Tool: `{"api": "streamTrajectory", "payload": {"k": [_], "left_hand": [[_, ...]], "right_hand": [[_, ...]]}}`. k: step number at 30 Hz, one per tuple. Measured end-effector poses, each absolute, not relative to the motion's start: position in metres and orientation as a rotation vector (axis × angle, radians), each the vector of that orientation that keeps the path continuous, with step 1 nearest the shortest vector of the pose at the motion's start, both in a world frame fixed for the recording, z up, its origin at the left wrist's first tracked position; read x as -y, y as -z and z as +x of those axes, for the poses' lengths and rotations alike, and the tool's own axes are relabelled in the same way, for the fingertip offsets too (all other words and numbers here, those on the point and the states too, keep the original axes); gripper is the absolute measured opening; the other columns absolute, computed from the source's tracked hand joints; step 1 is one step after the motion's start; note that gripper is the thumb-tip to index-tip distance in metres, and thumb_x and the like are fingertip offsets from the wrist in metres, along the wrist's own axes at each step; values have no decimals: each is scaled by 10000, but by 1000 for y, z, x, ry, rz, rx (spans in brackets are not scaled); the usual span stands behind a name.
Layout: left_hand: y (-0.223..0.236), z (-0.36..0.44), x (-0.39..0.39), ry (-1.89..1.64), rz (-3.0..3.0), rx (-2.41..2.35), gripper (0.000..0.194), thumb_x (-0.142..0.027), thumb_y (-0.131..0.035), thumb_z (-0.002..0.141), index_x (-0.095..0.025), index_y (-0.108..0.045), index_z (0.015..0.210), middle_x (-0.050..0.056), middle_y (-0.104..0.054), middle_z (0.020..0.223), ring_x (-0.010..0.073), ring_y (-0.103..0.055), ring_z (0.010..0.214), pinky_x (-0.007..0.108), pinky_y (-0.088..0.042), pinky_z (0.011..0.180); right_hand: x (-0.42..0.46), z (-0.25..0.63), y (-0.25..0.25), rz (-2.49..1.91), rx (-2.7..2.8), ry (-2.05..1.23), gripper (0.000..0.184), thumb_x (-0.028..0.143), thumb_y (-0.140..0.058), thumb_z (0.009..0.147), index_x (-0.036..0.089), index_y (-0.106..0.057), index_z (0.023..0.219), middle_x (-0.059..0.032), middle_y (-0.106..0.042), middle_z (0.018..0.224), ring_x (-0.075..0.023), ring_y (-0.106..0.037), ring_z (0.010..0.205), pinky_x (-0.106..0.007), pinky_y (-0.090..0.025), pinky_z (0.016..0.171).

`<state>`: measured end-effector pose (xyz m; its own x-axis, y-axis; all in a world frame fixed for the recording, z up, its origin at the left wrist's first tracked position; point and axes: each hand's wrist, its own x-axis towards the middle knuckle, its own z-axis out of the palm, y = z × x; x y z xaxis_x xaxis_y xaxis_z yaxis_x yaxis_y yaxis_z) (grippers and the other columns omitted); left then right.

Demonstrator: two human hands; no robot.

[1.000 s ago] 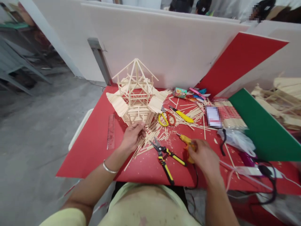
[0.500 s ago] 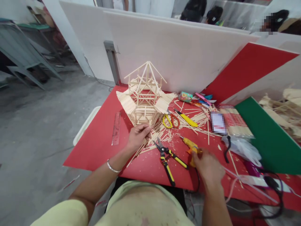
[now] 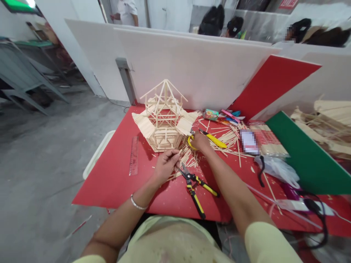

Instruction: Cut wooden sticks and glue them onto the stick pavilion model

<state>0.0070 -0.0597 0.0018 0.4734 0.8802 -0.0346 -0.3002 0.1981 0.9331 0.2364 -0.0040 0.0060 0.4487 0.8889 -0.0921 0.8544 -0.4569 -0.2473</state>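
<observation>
My left hand (image 3: 168,165) is closed in a pinch at the front of the wooden stick model (image 3: 165,120), and a short wooden stick (image 3: 180,151) shows at its fingertips. Just right of the model, my right hand (image 3: 201,142) is closed over the scissors (image 3: 190,141); one yellow handle loop shows, while my fingers hide the rest. Black-and-yellow cutting pliers (image 3: 193,180) lie with handles spread between my forearms. A yellow utility knife (image 3: 216,140) rests just beyond my right hand. The glue gun is out of sight.
Loose sticks (image 3: 230,137) are scattered over the red board (image 3: 109,182). A clear ruler (image 3: 134,156) lies left of the model. To the right are packed sticks (image 3: 270,140), a plastic bag (image 3: 279,171), a green board (image 3: 304,160) and cords. White panels (image 3: 186,65) stand behind.
My right hand has let go of the yellow glue gun and moved forward and left to the scissors. My left hand has drawn slightly back from the model. The view has tilted up slightly.
</observation>
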Motion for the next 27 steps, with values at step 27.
{"api": "streamTrajectory", "payload": {"k": [27], "left_hand": [[-1, -12, 84, -1065, 1604, -797, 167, -247, -575, 887, -185, -723, 934, 30, -685, 838, 133, -582, 696, 251, -470, 684]], "right_hand": [[198, 157, -23, -1940, 1808, -308, 551, 526, -589, 875, 194, -529, 1312, -138, -624, 1101, -274, -634, 965, -393, -505, 837]]}}
